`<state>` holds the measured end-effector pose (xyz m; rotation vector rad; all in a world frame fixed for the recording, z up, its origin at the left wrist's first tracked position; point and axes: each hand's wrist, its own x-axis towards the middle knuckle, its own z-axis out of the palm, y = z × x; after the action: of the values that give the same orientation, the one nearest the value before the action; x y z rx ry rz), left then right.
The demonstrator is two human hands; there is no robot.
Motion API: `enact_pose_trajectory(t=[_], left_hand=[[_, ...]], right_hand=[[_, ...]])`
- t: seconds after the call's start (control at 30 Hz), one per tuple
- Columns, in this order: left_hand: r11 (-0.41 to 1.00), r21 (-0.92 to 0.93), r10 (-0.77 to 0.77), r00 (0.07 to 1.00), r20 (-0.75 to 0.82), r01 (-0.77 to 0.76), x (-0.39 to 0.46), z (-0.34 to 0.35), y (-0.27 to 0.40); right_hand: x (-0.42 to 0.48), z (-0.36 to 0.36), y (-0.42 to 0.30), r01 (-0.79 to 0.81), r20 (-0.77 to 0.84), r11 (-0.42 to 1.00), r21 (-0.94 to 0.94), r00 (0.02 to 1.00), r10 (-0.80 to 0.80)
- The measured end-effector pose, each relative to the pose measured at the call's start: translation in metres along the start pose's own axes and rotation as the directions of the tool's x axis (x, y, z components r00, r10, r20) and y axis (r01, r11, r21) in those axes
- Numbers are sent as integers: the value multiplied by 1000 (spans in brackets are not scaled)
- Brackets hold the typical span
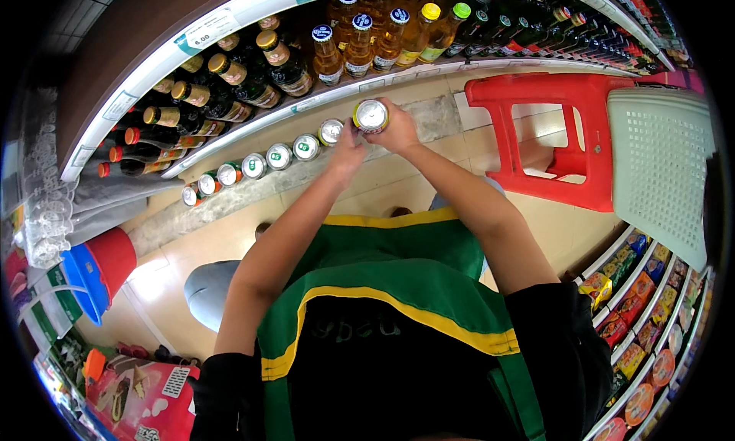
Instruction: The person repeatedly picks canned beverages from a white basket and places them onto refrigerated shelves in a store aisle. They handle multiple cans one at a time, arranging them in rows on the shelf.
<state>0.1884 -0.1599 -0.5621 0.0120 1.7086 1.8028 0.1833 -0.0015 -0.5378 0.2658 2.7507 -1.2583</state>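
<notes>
My right hand (399, 128) is wrapped around the right side of an upright drink can (371, 116) with a silver lid. At the lower left of this can, my left hand (346, 157) has its fingers against the side, partly hidden by the can's rim. Close by the left hand stands another silver-topped can (331, 132), the last in a row. Several more cans (279, 156) run from there towards the left along a grey floor strip (275, 182), under the shelf's front edge. Some have green marks on their lids, and the leftmost have orange sides.
Beer bottles (327, 53) and dark bottles with gold tops (281, 62) fill the shelf above. To the right stand a red plastic stool (499, 131) and a pale green perforated basket (660, 154). Snack racks (626, 309) curve at lower right; a red bucket (118, 260) sits left.
</notes>
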Motion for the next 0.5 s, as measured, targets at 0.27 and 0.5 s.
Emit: enact_pose_trajectory(t=[0.27,0.5], left_hand=[[963,-207,-177,984,1,174,-2,10,-7],[858,-345,-395,918,35,382,2,6,-8]], right_hand=[[4,43,35,-165,70,986,30,984,163],[3,72,59,-177,79,981,81,982,170]])
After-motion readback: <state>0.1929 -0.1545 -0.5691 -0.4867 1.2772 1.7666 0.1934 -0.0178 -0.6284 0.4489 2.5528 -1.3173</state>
